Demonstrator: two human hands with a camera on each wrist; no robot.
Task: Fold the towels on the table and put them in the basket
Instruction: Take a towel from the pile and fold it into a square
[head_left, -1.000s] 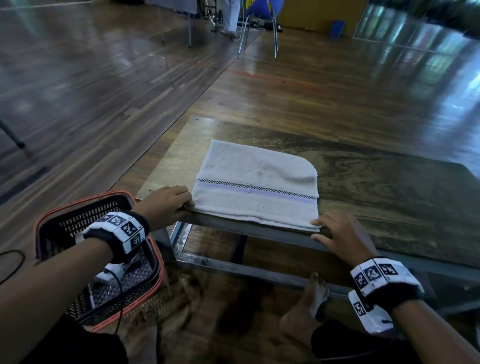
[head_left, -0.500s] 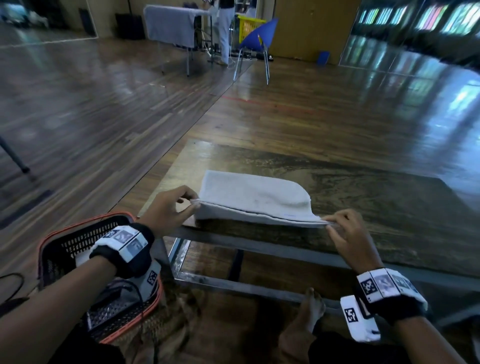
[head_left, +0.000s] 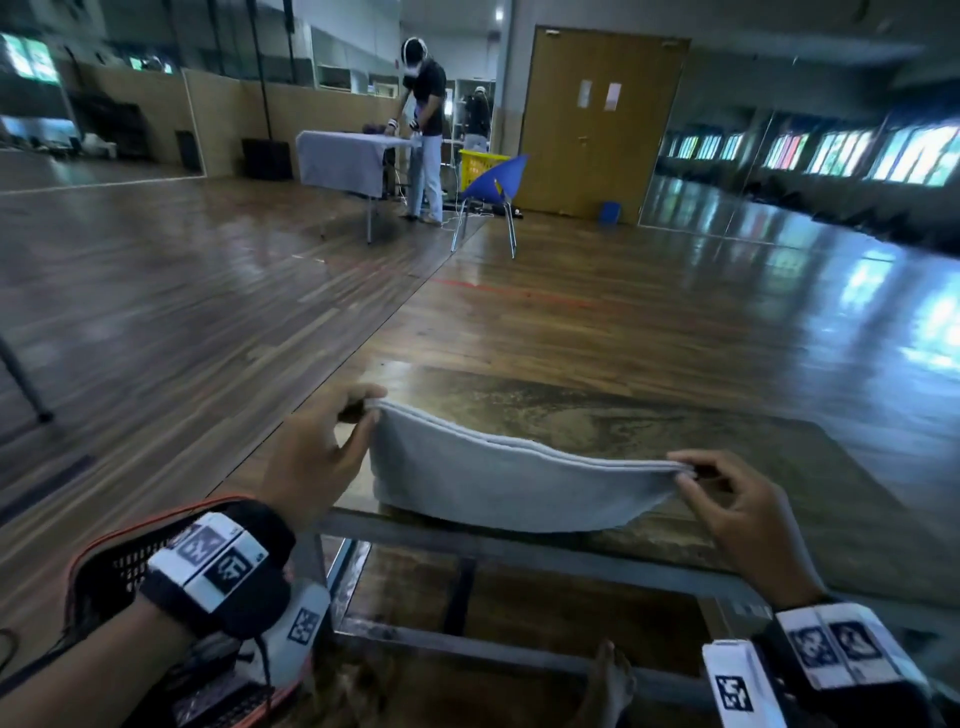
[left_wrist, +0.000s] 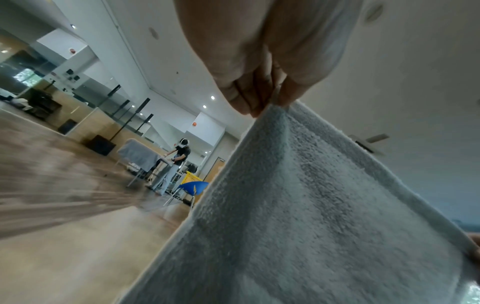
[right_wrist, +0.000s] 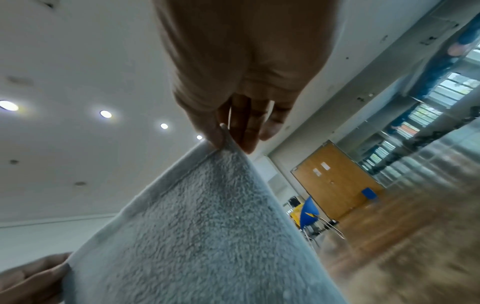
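Note:
A folded pale grey towel (head_left: 509, 483) hangs between my two hands above the near edge of the table (head_left: 623, 415). My left hand (head_left: 363, 415) pinches its upper left corner, and the left wrist view shows thumb and fingers closed on the towel (left_wrist: 311, 205) at that corner. My right hand (head_left: 691, 475) pinches the upper right corner, seen in the right wrist view on the towel (right_wrist: 197, 226). The towel's lower edge hangs just above the tabletop. A black basket with an orange rim (head_left: 109, 556) sits low at my left, partly hidden by my left wrist.
The table has a worn dark top and a metal frame (head_left: 519, 551). My bare foot (head_left: 613, 680) shows under it. Far across the wooden floor stand a blue chair (head_left: 493, 187), a cloth-covered table (head_left: 343, 156) and another person (head_left: 426, 130).
Both hands have lifted the towel's near edge off the table and raised it, so the towel now hangs between them. The head view has tilted up toward the room.

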